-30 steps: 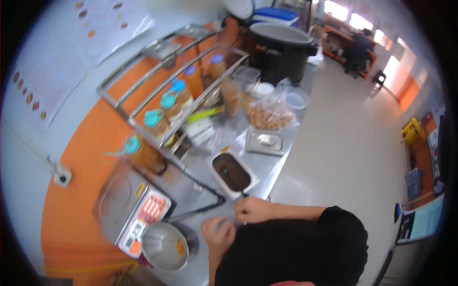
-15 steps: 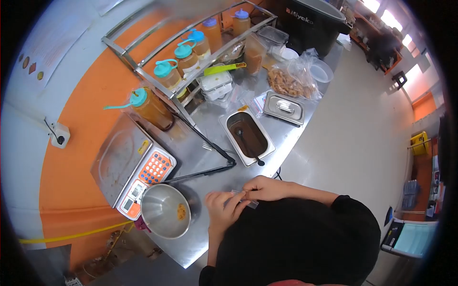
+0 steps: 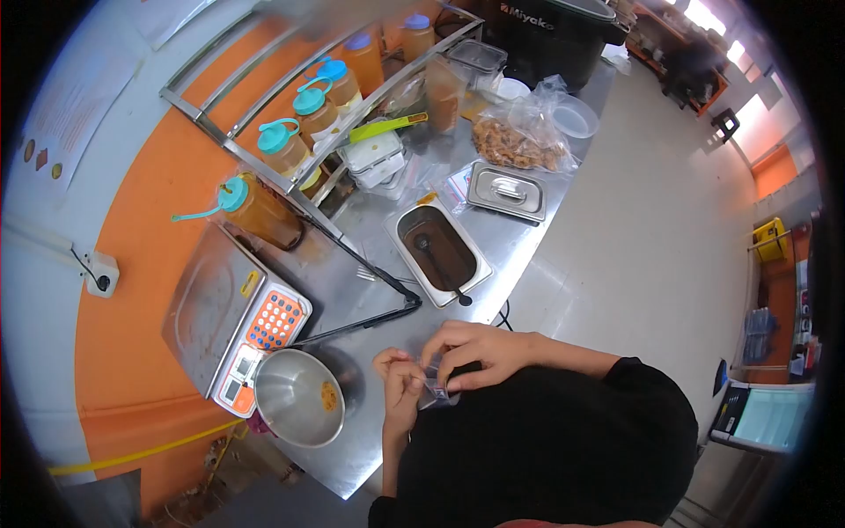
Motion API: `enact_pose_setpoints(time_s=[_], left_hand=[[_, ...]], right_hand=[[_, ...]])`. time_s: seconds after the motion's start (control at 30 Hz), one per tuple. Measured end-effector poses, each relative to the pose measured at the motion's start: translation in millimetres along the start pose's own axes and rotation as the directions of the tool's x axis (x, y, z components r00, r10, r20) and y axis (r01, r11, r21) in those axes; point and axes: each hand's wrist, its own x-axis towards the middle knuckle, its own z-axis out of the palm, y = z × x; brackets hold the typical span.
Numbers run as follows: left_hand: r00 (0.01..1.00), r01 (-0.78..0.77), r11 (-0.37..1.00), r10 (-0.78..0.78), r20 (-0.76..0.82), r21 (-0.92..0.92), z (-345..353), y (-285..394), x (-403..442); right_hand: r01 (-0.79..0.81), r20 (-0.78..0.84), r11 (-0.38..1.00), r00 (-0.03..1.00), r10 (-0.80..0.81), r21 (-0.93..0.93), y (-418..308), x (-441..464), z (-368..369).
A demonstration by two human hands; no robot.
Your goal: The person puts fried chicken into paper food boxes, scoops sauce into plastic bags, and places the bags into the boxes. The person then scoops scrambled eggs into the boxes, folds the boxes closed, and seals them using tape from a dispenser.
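Note:
Near the front edge of the steel table, my left hand (image 3: 400,380) and my right hand (image 3: 475,354) pinch a small clear plastic bag (image 3: 437,392) between them, close to my body. Left of them stands a steel bowl (image 3: 295,409) with a little orange-brown food inside. Beyond my hands sits a rectangular steel container (image 3: 400,231) of dark sauce, with a black-handled ladle (image 3: 440,264) resting in it. Black tongs (image 3: 365,321) lie open between the bowl and the container.
A scale (image 3: 275,319) stands left, beside a sauce bottle (image 3: 264,216). Behind are a metal rack (image 3: 264,167) with bottles, a steel lid (image 3: 506,191), a bag of brown food (image 3: 515,143) and a black pot (image 3: 554,40). A person (image 3: 695,66) is far off.
My hands have spread slightly apart, with the bag now showing between them. My right hand's fingers have shifted over it. The view has also moved.

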Motion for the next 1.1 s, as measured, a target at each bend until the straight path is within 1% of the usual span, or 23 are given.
enact_pose_setpoints(time_s=[0.03, 0.07, 0.1, 0.13, 0.17, 0.27, 0.37, 0.47, 0.57, 0.6, 0.67, 0.7, 0.77, 0.8, 0.9, 1.0, 1.1], left_hand=[[0.996, 0.089, 0.988, -0.087, 0.019, -0.123, 1, -3, -2], [0.984, 0.178, 0.954, -0.171, 0.048, -0.241, 2, -5, -3], [0.968, 0.251, 0.849, -0.226, 0.109, -0.465, 2, -6, -1], [0.948, 0.315, 0.686, -0.264, 0.178, -0.656, 3, -7, 2], [0.926, 0.364, 0.479, -0.282, 0.252, -0.799, 3, -8, 4], [0.883, 0.467, 0.522, -0.222, 0.415, -0.714, 11, 13, 8], [0.772, 0.605, 0.672, -0.363, 0.521, -0.428, 6, 2, -2], [0.772, 0.631, 0.69, -0.513, 0.376, -0.354, 10, 4, 2], [0.825, 0.564, 0.777, -0.513, 0.238, -0.279, 8, -10, -1], [0.875, 0.484, 0.847, -0.467, 0.127, -0.22, 12, -4, 5], [0.934, 0.355, 0.934, -0.356, -0.025, -0.04, 16, -10, 9], [0.955, 0.289, 0.955, -0.283, -0.087, 0.061, 17, -13, 12], [0.969, 0.227, 0.968, -0.214, -0.125, 0.103, 20, -15, 18], [0.973, 0.197, 0.973, -0.179, -0.143, 0.124, 22, -16, 20], [0.981, 0.155, 0.959, -0.121, -0.152, 0.239, 27, -18, 28], [0.975, 0.187, 0.978, -0.173, -0.138, 0.096, 34, -21, 34], [0.973, 0.21, 0.953, -0.181, -0.145, 0.218, 38, -9, 40]], right_hand=[[-0.026, 0.079, 0.999, 0.997, 0.023, 0.039, -3, -1, -2], [-0.055, 0.094, 0.995, 0.994, 0.047, 0.087, 3, -3, 1], [-0.126, 0.141, 0.99, 0.983, 0.117, 0.063, 2, -4, 1], [-0.197, 0.19, 0.98, 0.964, 0.186, 0.037, 0, -5, 0], [-0.263, 0.237, 0.965, 0.938, 0.253, 0.01, 0, -5, 0], [-0.11, 0.112, 0.991, 0.987, 0.118, -0.08, 3, -3, 8], [-0.114, 0.151, 0.984, 0.979, 0.135, -0.14, 13, -7, 15], [-0.14, 0.178, 0.974, 0.969, 0.171, -0.177, 8, -4, 7], [-0.099, -0.083, 0.883, 0.994, 0.068, -0.46, 13, -4, -18], [-0.194, -0.107, 0.818, 0.981, 0.162, -0.542, 17, -7, -27], [-0.363, -0.188, 0.636, 0.926, 0.327, -0.681, 27, -18, -42], [-0.372, -0.175, 0.645, 0.92, 0.35, -0.668, 35, -24, -46], [-0.392, -0.148, 0.658, 0.907, 0.395, -0.643, 55, -35, -49], [-0.376, -0.145, 0.692, 0.918, 0.37, -0.616, 59, -34, -50], [-0.331, -0.178, 0.732, 0.943, 0.281, -0.595, 67, -23, -46], [-0.306, -0.16, 0.696, 0.95, 0.268, -0.649, 78, -10, -44], [-0.386, -0.326, 0.76, 0.914, 0.24, -0.523, 84, -5, -45]])
